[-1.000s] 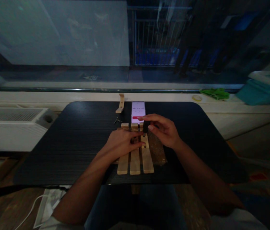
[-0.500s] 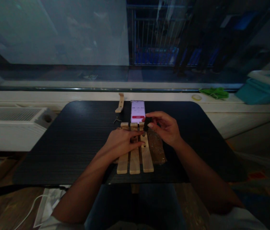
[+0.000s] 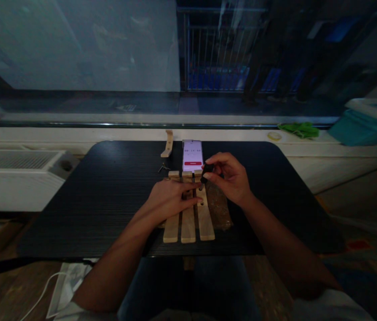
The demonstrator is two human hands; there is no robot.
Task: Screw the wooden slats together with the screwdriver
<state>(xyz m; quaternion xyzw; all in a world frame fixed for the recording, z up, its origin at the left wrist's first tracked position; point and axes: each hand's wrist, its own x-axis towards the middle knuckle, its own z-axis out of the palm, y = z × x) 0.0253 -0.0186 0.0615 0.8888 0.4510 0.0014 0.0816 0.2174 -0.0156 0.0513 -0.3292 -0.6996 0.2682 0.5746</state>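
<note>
Three pale wooden slats lie side by side: the left slat (image 3: 171, 229), the middle slat (image 3: 188, 229) and the right slat (image 3: 206, 227). Across them rests my left hand (image 3: 171, 197), its fingers stretched out and pressing on the right slat. Between the thumb and fingers of my right hand (image 3: 231, 176) is a short black screwdriver (image 3: 205, 174). It stands nearly upright, tilted a little, with its lower end at a hole near the top of the right slat. Another dark hole (image 3: 202, 203) shows lower on that slat.
A lit phone (image 3: 192, 156) lies beyond the slats on the black table (image 3: 108, 196). Left of it are a few screws (image 3: 163, 168) and a curved wooden piece (image 3: 167, 145). Brown wrapping (image 3: 220, 207) lies under the slats. The sill holds tape (image 3: 274, 135), green cloth (image 3: 300, 129) and a teal bin (image 3: 364, 127).
My right hand has shifted and turned slightly with the screwdriver, its fingers lying differently round the handle. My left hand and the slats have stayed in place.
</note>
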